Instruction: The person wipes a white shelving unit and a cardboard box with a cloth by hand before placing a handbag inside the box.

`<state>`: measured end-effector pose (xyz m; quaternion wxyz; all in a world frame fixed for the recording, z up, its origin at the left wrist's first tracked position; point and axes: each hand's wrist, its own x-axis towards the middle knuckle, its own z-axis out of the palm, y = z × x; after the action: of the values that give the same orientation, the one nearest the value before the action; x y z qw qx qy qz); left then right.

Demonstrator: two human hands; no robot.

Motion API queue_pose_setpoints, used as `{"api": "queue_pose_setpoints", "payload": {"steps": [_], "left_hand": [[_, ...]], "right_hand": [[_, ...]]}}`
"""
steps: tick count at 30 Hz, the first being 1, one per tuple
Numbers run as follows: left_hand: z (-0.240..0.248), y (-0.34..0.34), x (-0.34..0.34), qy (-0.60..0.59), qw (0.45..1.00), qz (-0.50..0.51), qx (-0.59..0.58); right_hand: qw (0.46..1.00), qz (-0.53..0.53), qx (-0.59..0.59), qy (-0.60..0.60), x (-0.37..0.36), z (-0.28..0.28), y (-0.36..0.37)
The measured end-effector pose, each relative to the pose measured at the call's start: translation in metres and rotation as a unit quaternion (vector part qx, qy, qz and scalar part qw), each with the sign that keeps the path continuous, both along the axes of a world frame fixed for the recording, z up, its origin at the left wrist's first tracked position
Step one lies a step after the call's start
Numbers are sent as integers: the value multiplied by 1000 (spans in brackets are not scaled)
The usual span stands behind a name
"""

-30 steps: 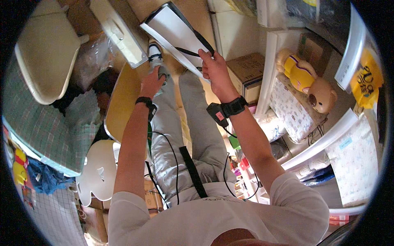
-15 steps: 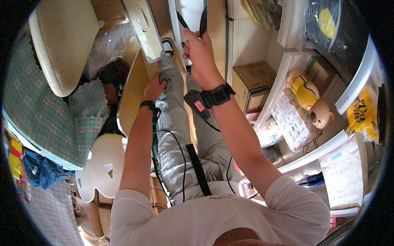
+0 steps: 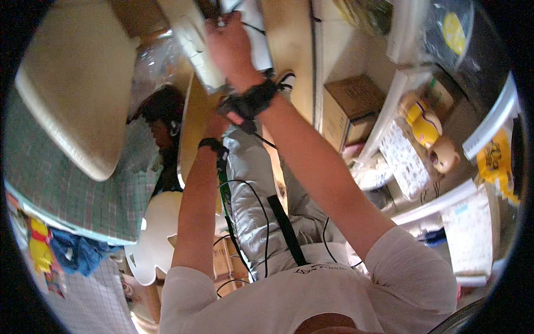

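Note:
My right hand (image 3: 229, 47) is at the top centre, slightly blurred, its fingers closed on a black strap. The strap runs down to a white, flat-sided thing (image 3: 257, 50) whose kind I cannot make out. Just left of that hand stands a pale panel with a handle slot (image 3: 194, 47), partly covered by my fingers and wrist. Lower down, my left hand (image 3: 217, 123) lies by my left knee. Its fingers are hidden behind my right wrist and the black wristband (image 3: 250, 103).
A cream chair back (image 3: 72, 78) and a green checked cover (image 3: 72, 195) fill the left, beside what looks like a dark-haired head (image 3: 161, 114). On the right are a cardboard box (image 3: 350, 106) and white shelves holding a bear toy (image 3: 425, 131). Thin black cables (image 3: 267, 222) hang across my lap.
My right hand has moved left and slightly up with the strap, crossing over the pale panel. The view has shifted, and my right wrist now covers my left hand.

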<state>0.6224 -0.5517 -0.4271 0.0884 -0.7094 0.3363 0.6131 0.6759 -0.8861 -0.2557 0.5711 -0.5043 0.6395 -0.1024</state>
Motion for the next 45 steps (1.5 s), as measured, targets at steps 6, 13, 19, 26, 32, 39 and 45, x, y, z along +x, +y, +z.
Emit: {"api": "queue_pose_setpoints", "payload": {"steps": [6, 13, 19, 26, 32, 39, 45], "left_hand": [[25, -45, 11, 46, 999, 9, 0], [26, -63, 56, 6, 1000, 5, -20], [25, -81, 39, -9, 999, 5, -46], [34, -54, 12, -44, 984, -52, -166], [111, -71, -54, -11, 944, 209, -257], [156, -105, -167, 44, 965, 76, -246], [144, -95, -190, 55, 968, -70, -234]], "right_hand": [[963, 147, -127, 188, -18, -8, 44], [931, 287, -198, 106, -36, 28, 90], [935, 270, -218, 72, -85, 26, 103], [944, 270, -172, 72, -177, 41, 121], [934, 335, -82, 96, -306, 67, 162], [979, 153, 49, 127, -482, 45, 254], [924, 274, 132, 230, -550, 3, 311]]}}
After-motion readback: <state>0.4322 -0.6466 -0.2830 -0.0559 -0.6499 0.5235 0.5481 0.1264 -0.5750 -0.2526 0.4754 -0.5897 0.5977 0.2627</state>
